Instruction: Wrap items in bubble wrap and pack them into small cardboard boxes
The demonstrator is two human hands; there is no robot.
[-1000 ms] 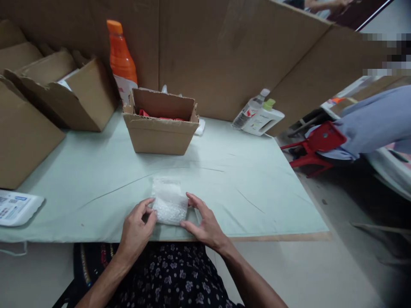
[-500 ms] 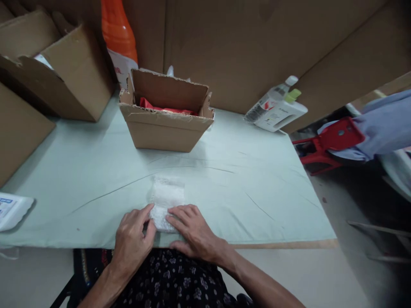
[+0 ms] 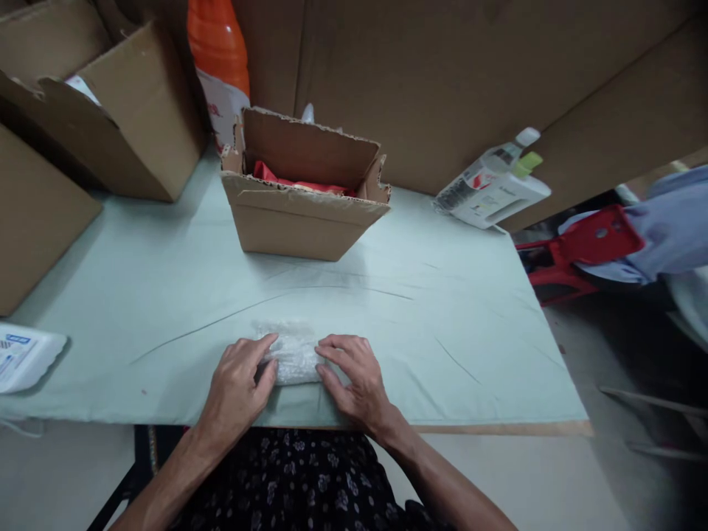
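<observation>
A small piece of folded bubble wrap [image 3: 297, 357] lies flat on the table close to its front edge. My left hand [image 3: 239, 377] grips its left edge, with thumb and index finger at the side. At the opposite edge, the thumb and fingers of my right hand [image 3: 355, 376] hold the wrap too. The plastic is clear and whitish; whether anything is wrapped inside, I cannot tell. Behind it stands an open cardboard box [image 3: 299, 228] with red packets [image 3: 302, 184] inside.
Larger cardboard boxes [image 3: 133, 125] stand at the left, beside an orange bottle [image 3: 221, 51]. A clear bottle [image 3: 481, 173] and a white jug [image 3: 512, 199] lean at the back right. A white pack [image 3: 27, 358] lies at the left edge. Beyond the table is a red chair [image 3: 600, 236].
The bubble wrap has been folded shorter and shifted slightly away from the table's front edge. My right hand has moved from its top to its right side.
</observation>
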